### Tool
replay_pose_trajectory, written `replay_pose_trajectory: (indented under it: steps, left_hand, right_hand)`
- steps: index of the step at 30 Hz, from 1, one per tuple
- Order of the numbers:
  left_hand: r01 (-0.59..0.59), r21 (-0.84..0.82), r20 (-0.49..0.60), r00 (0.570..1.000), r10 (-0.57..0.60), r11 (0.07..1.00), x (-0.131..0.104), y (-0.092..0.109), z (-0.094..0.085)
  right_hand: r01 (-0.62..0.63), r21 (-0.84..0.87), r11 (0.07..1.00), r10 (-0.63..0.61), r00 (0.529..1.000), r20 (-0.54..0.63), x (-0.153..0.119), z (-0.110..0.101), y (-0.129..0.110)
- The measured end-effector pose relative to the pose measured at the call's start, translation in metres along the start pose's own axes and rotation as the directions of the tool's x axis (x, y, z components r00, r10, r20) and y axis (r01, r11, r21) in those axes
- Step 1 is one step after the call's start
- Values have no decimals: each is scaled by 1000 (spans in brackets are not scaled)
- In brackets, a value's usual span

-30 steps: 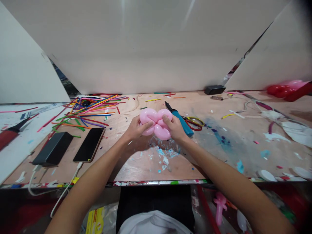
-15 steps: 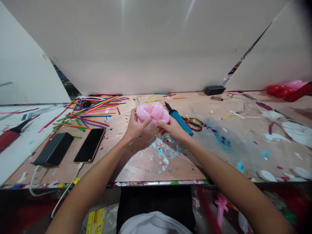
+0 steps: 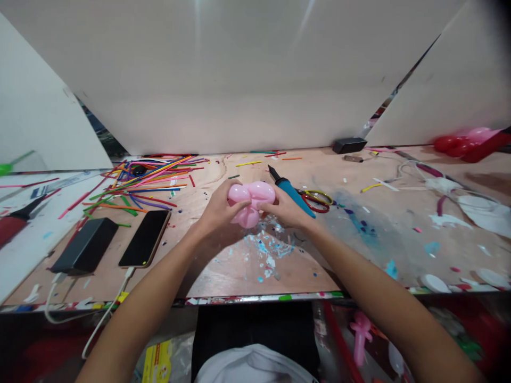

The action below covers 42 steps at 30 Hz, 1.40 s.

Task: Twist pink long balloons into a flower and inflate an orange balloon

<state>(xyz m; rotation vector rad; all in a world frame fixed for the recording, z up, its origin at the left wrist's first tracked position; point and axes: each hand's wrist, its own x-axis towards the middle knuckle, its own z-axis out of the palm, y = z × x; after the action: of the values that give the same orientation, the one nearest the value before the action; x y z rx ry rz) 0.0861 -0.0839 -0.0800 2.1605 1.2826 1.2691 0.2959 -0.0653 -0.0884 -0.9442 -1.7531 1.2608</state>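
So you've got one pink twisted balloon, one blue hand pump, one pair of scissors, one phone with one dark block beside it, and way too many limp balloon strips to count. Your left hand and right hand are both gripping the pink one, which sits right between them over the tabletop, thumbs on your side. There's printing on the yellow packet down below, but it's too small to read.
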Motion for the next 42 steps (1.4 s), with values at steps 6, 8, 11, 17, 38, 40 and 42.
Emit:
replay_pose_trajectory:
  steps: [6,8,11,17,38,40,42]
  left_hand:
    - [205,-204,-291,921,-259,957,-2,11,20]
    - [234,-325,-320,885,-339,916,-5,16,32]
    - [267,-583,-260,833,-488,767,-9,23,48]
    - [390,-729,61,855,-515,562,-7,24,51]
    - [-43,-91,47,998,47,995,1,5,1]
    - [3,-132,9,1000,-2,991,-1,4,6]
    - [25,-173,-27,999,-30,985,-2,1,12]
  right_hand:
    - [135,124,983,-104,968,-229,2,30,5]
    - [144,95,985,-107,943,-314,0,41,9]
    - [163,-27,986,-160,894,-418,-3,47,14]
    - [150,-139,979,-197,873,-447,0,34,17]
    - [9,170,985,39,960,-279,15,32,15]
    - [42,156,987,4,960,-281,14,31,13]
    - [52,121,991,-17,961,-277,12,31,10]
